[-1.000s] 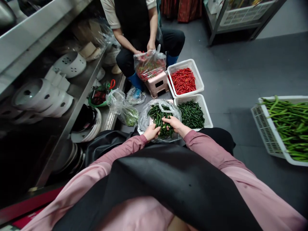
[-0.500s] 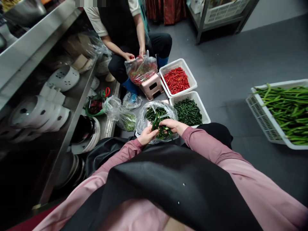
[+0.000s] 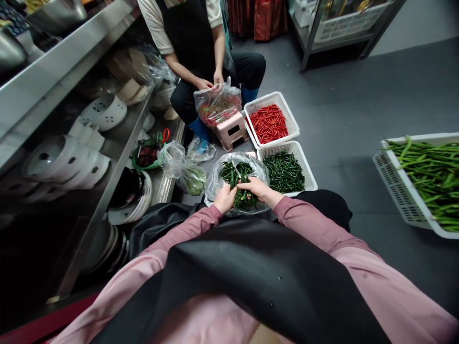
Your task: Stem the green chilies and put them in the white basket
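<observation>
My left hand [image 3: 225, 198] is closed round some dark green chili peppers over an open clear plastic bag [image 3: 214, 177]. Close beside it, my right hand [image 3: 255, 188] has its fingers closed on more green peppers. Loose green peppers [image 3: 244, 202] lie in the bag beneath both hands. Just right of the bag stands a white basket [image 3: 310, 179] of green peppers [image 3: 286, 172]. Behind that basket is another white basket [image 3: 292, 122] holding red peppers [image 3: 268, 124].
Across from me a seated person's hands [image 3: 211, 82] are at a bag of red peppers [image 3: 220, 107] on a pink stool [image 3: 232, 131]. A basket [image 3: 405, 191] of long green vegetables stands right. Left are a metal shelf [image 3: 118, 157] and white pots [image 3: 103, 112].
The whole view has shifted, so the baskets and the bag appear slightly lower and further right. My hands remain together over the bag, with the peppers in them slightly rearranged.
</observation>
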`<state>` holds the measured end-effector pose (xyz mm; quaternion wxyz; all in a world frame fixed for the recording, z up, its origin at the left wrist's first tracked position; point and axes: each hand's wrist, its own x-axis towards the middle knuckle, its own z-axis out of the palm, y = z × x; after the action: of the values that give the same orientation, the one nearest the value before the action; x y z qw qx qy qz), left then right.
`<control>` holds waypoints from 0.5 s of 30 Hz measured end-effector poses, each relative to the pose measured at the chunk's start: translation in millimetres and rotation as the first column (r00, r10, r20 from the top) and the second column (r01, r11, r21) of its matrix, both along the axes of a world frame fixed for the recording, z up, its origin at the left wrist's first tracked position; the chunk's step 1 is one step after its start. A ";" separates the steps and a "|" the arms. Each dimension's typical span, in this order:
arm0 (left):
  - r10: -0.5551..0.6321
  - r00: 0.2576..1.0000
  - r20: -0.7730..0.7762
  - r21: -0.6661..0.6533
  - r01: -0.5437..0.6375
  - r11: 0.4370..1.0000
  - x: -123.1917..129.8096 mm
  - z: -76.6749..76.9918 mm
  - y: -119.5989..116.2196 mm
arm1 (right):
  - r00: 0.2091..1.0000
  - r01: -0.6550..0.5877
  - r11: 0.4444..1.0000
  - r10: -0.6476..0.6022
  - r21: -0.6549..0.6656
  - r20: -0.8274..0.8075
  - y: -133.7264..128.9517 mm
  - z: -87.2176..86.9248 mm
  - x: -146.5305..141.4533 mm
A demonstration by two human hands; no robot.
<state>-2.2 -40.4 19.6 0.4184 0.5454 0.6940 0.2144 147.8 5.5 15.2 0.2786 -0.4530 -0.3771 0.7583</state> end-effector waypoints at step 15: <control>0.059 0.974 0.220 0.132 -0.089 0.987 -3.0 1.2 25.1 | 0.952 -0.283 0.947 0.259 0.152 0.163 7.6 -5.7 9.4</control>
<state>-5.2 -15.4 20.8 0.4432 0.5208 0.6474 0.3364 157.2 13.1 9.5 0.1826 -0.4232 -0.5191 0.7198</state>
